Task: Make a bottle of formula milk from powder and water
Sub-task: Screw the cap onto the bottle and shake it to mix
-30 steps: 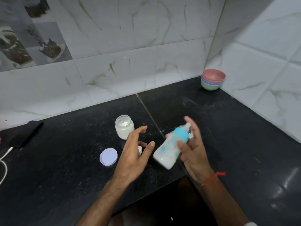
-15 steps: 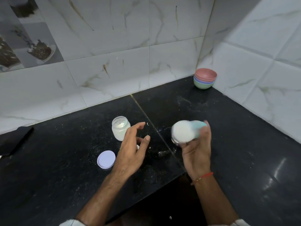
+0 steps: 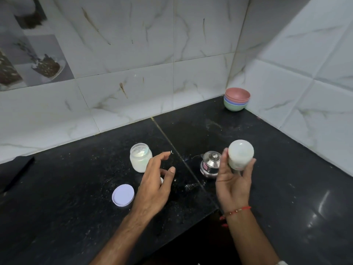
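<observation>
1. While the right hand is closed around the baby bottle, thumb on one side and fingers on the other, it holds the bottle above the black stone counter, in front of the small steel kettle.
2. The bottle is turned so its round bottom faces the camera; the bottom looks milky white and a little blurred, and whitish liquid fills the part of the body that shows above the fingers. Its top end is hidden behind the hand.
3. The left hand holds nothing: its fingers are spread and loosely curled, hovering over the counter between the powder jar and the jar lid.
4. The powder jar is clear, stands upright and open on the counter, and has white powder in its lower part and clinging to its inner wall.
5. The jar lid, pale lilac-white and round, lies flat on the counter, near the jar and just beside the left wrist.
6. The steel kettle stands upright with its knobbed lid on and a short spout pointing left; what is in it cannot be seen.
7. A stack of bowls, pink on top, then blue and green, sits in the far corner against the marble-tiled wall; the inside of the top bowl shows nothing in it.
8. White specks of powder are scattered on the counter around the jar and along the seam between the slabs.
</observation>
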The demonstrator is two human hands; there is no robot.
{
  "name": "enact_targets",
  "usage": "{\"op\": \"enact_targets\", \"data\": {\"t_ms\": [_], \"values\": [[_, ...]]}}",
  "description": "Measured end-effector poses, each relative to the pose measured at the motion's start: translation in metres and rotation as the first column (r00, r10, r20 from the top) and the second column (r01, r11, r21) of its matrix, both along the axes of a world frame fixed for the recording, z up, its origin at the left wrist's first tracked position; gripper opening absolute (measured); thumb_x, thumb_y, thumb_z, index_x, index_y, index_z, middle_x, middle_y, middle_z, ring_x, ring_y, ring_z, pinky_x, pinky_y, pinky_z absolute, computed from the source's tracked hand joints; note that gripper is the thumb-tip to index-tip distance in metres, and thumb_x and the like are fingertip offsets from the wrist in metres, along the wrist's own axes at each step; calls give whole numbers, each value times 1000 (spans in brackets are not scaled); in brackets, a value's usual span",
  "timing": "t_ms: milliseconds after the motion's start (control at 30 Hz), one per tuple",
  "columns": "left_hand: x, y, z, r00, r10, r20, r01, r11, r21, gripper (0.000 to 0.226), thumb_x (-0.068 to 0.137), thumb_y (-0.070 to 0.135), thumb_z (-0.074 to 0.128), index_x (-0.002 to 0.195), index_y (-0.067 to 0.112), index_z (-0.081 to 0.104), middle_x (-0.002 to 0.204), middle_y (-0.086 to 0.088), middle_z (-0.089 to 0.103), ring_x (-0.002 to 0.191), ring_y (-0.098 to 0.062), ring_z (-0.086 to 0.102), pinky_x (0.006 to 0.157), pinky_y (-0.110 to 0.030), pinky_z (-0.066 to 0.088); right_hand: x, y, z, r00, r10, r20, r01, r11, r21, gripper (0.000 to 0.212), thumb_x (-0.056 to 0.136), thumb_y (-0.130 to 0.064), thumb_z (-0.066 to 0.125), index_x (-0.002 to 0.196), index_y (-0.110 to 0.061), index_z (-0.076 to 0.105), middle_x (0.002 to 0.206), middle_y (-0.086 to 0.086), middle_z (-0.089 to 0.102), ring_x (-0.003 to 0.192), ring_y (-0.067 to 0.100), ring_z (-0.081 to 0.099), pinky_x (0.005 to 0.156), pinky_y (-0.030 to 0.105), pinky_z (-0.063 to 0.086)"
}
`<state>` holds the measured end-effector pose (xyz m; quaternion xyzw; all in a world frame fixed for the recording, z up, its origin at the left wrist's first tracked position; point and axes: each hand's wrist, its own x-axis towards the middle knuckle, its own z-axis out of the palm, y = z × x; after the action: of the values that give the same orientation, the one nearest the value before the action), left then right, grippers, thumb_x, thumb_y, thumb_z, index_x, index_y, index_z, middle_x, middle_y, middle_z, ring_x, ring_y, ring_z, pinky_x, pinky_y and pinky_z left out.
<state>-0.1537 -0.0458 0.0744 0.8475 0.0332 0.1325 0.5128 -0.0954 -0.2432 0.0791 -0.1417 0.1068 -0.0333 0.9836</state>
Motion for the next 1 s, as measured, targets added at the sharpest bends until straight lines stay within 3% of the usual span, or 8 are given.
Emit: {"op": "enact_targets", "data": {"t_ms": [100, 233, 433, 567, 700, 867, 933, 1000], "values": [[0, -2, -1, 1000, -9, -7, 9, 1000, -12, 40, 104, 27, 60, 139, 43, 48, 134, 30, 51, 98, 0, 63, 86, -42, 58, -15, 8, -3, 980, 192, 49, -161, 917, -366, 66, 94, -39, 67, 152, -20, 42, 134, 9, 67, 101, 22, 74, 73, 38, 64], [-2, -2, -1, 1000, -16, -9, 16, 1000, -5, 41, 104, 29, 60, 140, 46, 47, 134, 34, 49, 100, 1, 62, 85, -43, 59, -28, 2, -4, 773, 610, 175, -109, 400, -910, 84, 83, -4, 80, 146, -44, 41, 109, -4, 70, 94, 18, 68, 82, 36, 60], [-4, -2, 0, 1000, -6, -17, 6, 1000, -11, 40, 105, 28, 58, 141, 43, 47, 136, 31, 49, 102, 2, 61, 89, -40, 58, -3, -7, 2, 997, -41, 58, 47, 993, -106, 61, 99, -44, 58, 151, -14, 45, 131, 9, 68, 104, 17, 74, 72, 30, 63], [-6, -4, -1, 1000, -7, -25, 7, 1000, -10, 40, 105, 27, 58, 141, 41, 48, 136, 30, 50, 101, 1, 62, 89, -42, 58, -10, -7, -5, 993, 87, 83, -58, 951, -302, 57, 101, -34, 57, 152, -17, 40, 135, 11, 66, 107, 22, 72, 78, 40, 64], [-5, -5, 0, 1000, -10, -23, 10, 1000, 0, 41, 104, 27, 59, 140, 44, 47, 136, 31, 50, 100, 1, 62, 87, -39, 58, -27, -6, -3, 802, 548, 237, -39, 443, -895, 85, 83, -1, 79, 149, -35, 36, 116, -13, 69, 99, 13, 68, 88, 36, 60], [-5, -5, 1, 1000, -3, -21, 3, 1000, 1, 41, 105, 26, 58, 139, 46, 47, 135, 31, 49, 101, 4, 61, 88, -35, 56, -16, -3, -5, 998, 27, 59, -9, 955, -296, 59, 99, -37, 61, 153, -25, 40, 125, 3, 72, 102, 16, 73, 78, 36, 64], [-5, -5, -1, 999, 0, -33, 0, 1000, -4, 41, 105, 27, 58, 141, 42, 48, 135, 30, 50, 101, 3, 61, 89, -37, 56, -7, -6, -13, 999, -23, -48, 24, 999, 28, 59, 103, -46, 53, 150, -10, 47, 138, 12, 66, 108, 20, 74, 77, 32, 64], [-5, -5, -2, 999, 0, -39, -1, 1000, -3, 41, 104, 26, 58, 141, 41, 48, 135, 30, 49, 100, 2, 62, 89, -38, 57, -12, -3, -15, 999, 28, -40, -30, 998, -55, 54, 102, -44, 55, 144, -11, 50, 138, 16, 65, 107, 23, 74, 75, 35, 64]]}}
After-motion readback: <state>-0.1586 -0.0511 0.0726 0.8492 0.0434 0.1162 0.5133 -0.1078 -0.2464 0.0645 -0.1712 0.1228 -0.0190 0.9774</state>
